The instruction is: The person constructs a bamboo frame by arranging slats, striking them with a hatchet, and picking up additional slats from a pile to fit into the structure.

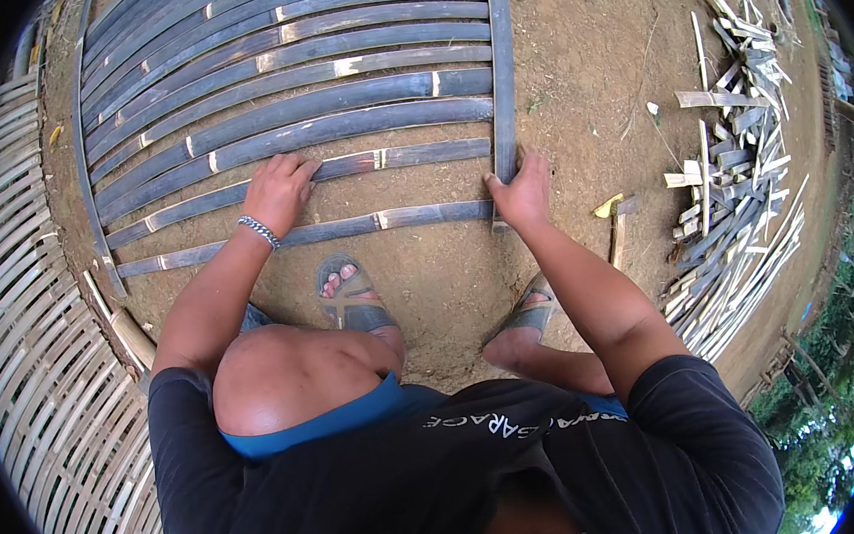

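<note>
Nearest the camera, a dark T-shirt [364, 483] is seen, with blue shorts [315, 431] below it. On the slat [418, 154] second from the near end, the left hand [279, 195] is laid with fingers bent; whether its grip is closed cannot be told. By the right hand [524, 194], the right side strip [503, 70] is straddled near its lower end, thumb to one side and fingers to the other; how tightly cannot be told. Both pieces are part of a dark bamboo frame [458, 82], laid flat on the dirt ground [585, 104]. Sandals [360, 307] are worn close to the nearest slat [334, 229]. Farther right, a wooden-handled tool [618, 244] and a heap of split offcuts [741, 177] are seen; at left, a pale slatted panel [26, 329].
</note>
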The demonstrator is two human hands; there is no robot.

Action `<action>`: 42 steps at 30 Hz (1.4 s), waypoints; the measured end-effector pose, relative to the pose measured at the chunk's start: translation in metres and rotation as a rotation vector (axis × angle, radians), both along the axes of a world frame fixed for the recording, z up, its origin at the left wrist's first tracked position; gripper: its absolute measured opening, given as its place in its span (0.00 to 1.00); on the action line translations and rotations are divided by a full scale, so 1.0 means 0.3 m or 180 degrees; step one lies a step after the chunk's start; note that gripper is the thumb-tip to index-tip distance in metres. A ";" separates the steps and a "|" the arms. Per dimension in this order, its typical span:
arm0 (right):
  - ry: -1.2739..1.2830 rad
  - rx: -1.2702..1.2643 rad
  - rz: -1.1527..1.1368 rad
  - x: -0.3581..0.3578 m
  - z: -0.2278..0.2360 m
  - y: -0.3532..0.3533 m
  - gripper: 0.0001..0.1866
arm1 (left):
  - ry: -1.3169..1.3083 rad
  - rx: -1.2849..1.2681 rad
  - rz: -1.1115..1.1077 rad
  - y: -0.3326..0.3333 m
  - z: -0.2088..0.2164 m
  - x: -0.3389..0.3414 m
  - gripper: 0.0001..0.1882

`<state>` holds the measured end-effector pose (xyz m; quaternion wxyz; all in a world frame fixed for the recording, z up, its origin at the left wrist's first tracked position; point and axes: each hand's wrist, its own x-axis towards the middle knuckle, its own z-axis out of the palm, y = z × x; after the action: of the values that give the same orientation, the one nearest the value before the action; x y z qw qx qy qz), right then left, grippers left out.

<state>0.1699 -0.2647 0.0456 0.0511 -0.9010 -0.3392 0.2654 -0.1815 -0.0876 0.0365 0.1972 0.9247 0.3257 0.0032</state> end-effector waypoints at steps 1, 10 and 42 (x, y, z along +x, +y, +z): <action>0.0110 -0.0023 0.0010 0.006 -0.016 -0.020 0.40 | -0.0019 0.0031 -0.0020 0.003 -0.001 0.001 0.17; 0.0335 0.0195 -0.0383 0.011 -0.069 -0.008 0.31 | -0.0211 0.0077 -0.0150 0.005 -0.005 0.086 0.16; 0.0749 0.0732 -0.1026 0.064 -0.100 0.084 0.25 | -0.0149 0.0054 -0.0301 0.028 0.001 0.125 0.23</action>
<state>0.1893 -0.2394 0.0157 0.2344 -0.8946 -0.2107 0.3167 -0.1441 -0.0792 0.0368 0.1969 0.9403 0.2770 0.0182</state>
